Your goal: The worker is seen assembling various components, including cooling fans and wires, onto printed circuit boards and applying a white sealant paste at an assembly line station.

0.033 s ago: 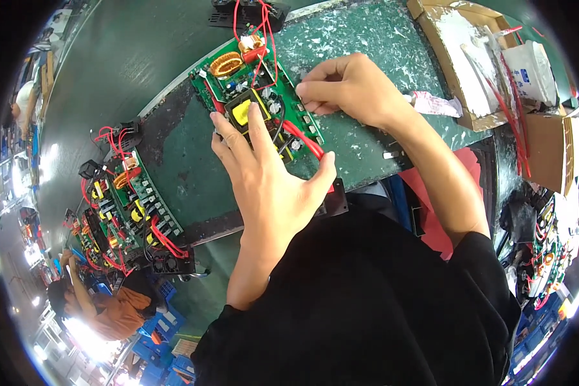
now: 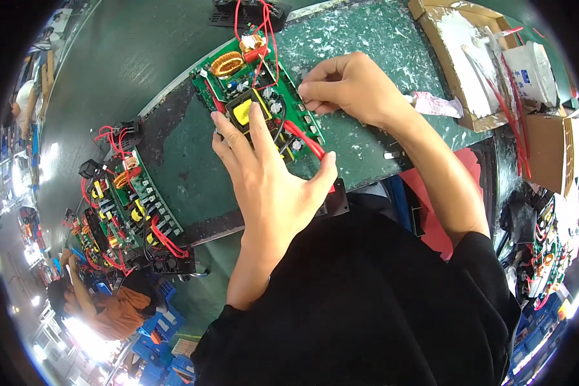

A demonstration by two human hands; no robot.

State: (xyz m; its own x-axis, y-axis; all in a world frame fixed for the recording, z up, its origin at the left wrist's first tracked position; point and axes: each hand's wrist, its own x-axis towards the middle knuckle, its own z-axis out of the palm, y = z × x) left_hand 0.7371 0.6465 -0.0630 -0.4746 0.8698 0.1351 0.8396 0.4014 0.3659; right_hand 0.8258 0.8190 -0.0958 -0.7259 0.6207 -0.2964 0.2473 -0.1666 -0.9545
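- Centrally, the board (image 2: 292, 103) lies on the green bench (image 2: 186, 161), under the left hand and beside the right.
- Left hand (image 2: 270, 186): open, palm down, fingers spread over the board. Fingertips are at the yellow transformer (image 2: 242, 111); the thumb is beside the red leads (image 2: 303, 137). Contact of the thumb with the leads cannot be told.
- Right hand (image 2: 347, 87): fingers bent, thumb and fingertips brought toward each other at the board's right edge. Whether they grip a small part cannot be told.
- Copper coil (image 2: 226, 64): on the board's far end, well clear of the fingers. Thin red wires (image 2: 265, 38) rise near it toward a black part (image 2: 222, 16).
- Wrapper (image 2: 439, 105): white and pink, between the right forearm and the carton.
- Carton (image 2: 444, 58): open, at upper right; white material (image 2: 460, 38) fills much of it. A white bag (image 2: 532, 74) is at its right side; red tubes (image 2: 516, 128) extend over its edge.
- Box (image 2: 548, 151): brown, just below the bag; contents not visible.
- Second board (image 2: 149, 183): to the left, well apart from the first.
- Blue bins (image 2: 151, 354): lower left, near a person in orange (image 2: 119, 312); contents unclear.
- Change from the earlier frame: board and both hands sit very slightly farther right; hand postures match. Carton, bag and box are unchanged.
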